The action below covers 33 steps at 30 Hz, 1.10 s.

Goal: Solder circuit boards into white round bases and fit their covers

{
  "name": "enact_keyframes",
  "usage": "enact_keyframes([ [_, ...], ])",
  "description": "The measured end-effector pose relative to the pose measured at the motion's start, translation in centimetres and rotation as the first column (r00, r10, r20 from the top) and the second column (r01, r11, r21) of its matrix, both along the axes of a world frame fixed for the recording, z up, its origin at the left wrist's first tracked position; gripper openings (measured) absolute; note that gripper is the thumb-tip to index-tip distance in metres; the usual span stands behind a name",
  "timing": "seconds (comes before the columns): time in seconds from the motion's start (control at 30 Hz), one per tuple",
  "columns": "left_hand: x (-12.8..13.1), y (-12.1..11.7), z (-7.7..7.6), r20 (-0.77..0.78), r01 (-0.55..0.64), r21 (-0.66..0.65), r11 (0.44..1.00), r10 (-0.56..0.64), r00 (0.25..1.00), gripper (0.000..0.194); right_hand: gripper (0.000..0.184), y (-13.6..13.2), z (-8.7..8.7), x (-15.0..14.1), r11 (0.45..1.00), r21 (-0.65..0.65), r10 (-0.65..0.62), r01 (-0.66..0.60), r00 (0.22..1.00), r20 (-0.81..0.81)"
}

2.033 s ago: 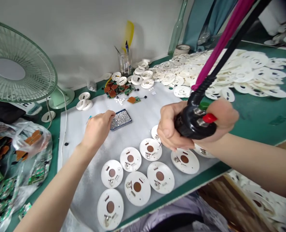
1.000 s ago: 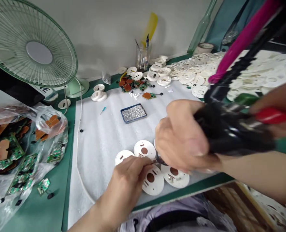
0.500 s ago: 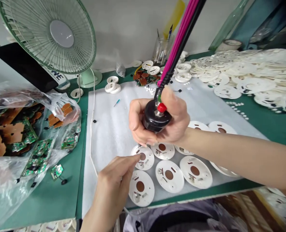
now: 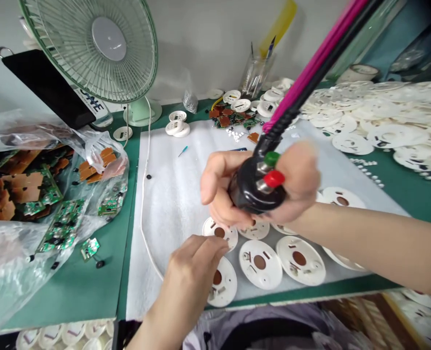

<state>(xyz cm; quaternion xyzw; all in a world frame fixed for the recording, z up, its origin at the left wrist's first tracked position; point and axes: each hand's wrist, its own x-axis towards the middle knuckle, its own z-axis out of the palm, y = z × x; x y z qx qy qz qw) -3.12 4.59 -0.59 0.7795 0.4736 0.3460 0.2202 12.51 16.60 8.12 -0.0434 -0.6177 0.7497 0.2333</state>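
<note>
My right hand (image 4: 295, 189) is wrapped round a black hand tool (image 4: 251, 192) with a red button (image 4: 274, 178) and a green button (image 4: 272, 158) on its top end. A magenta and black cable (image 4: 295, 97) rises from it to the upper right. The tool's lower end is hidden behind my fingers. My left hand (image 4: 195, 265) is bent over a round white plastic disc (image 4: 210, 226), its fingers pressed together at the near rim; anything between the fingertips is hidden. Below lies another white disc (image 4: 230, 287), partly covered by the left hand.
More white discs (image 4: 261, 277) lie in rows on the pale sheet (image 4: 175, 194). A plastic bag of circuit boards (image 4: 64, 223) is at left, a green fan (image 4: 142, 112) behind. White parts (image 4: 379, 107) are heaped at right. A small blue screwdriver (image 4: 182, 151) lies on the sheet.
My right hand has shifted right and tilted the tool, so the green button shows more. My left hand has moved slightly right, now over the near edge of the disc. The view has shifted slightly.
</note>
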Motion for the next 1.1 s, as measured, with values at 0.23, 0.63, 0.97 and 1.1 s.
enact_keyframes([
  [0.23,0.4,0.0,-0.5,-0.078,-0.007,0.074,0.997,0.013,0.997,0.012,0.059,0.0,-1.4,-1.5,0.999,0.030,-0.024,0.023,0.999,0.032],
  [0.63,0.9,-0.3,1.3,-0.066,-0.091,0.140,0.986,0.101,0.993,0.019,0.056,-2.1,3.5,3.2,0.993,-0.083,0.081,-0.087,0.994,-0.078],
  [0.97,0.9,-0.9,1.4,-0.072,-0.105,0.119,0.987,0.114,0.991,0.021,0.066,-2.3,0.7,3.0,0.996,-0.024,0.084,-0.081,0.987,0.138],
  [1.1,-0.1,-0.5,1.4,-0.108,-0.135,0.072,0.988,0.143,0.984,0.024,0.069,-2.3,-0.9,2.0,0.995,-0.038,0.097,-0.097,0.995,0.009],
])
